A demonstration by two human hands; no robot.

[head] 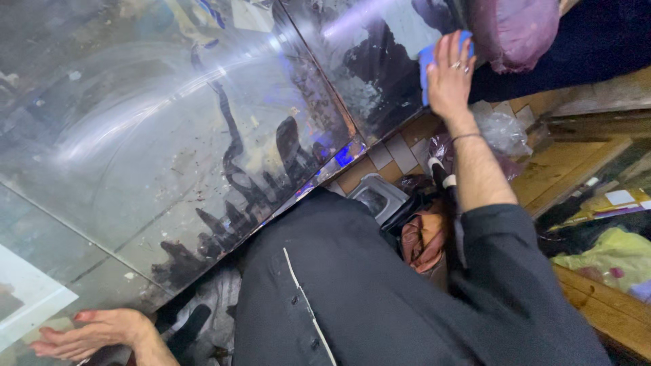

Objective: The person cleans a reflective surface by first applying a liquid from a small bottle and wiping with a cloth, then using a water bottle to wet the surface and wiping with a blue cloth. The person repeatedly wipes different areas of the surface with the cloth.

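Right now the right hand (449,76) lies flat, fingers spread, w/ a blue cloth (427,64) pinned under the palm against the glass counter top (203,135). Looks like the open, pressed palm is what keeps the cloth tight on the surface; only its blue edges show past the fingers, so the cloth sits directly beneath that hand and well apart from the other one. A thin bracelet (466,137) rings the wrist, and rings show on the fingers.

Left hand (91,332) rests at the near edge of the glass, fingers loosely extended, holding nothing. Probably a brace while the body leans over, judging by the black shirt (352,291) pushed up against the counter edge.

Just beyond the right hand's fingertips sits a maroon bundle (517,30), close to the cloth but I can't tell if touching. Below the right forearm, down past the counter edge: a clear plastic bag (503,132), a grey plastic stool (376,196) and a brown bag (424,237). Further right of the arm, wooden shelving (597,298) w/ a yellow-green cloth (610,257).
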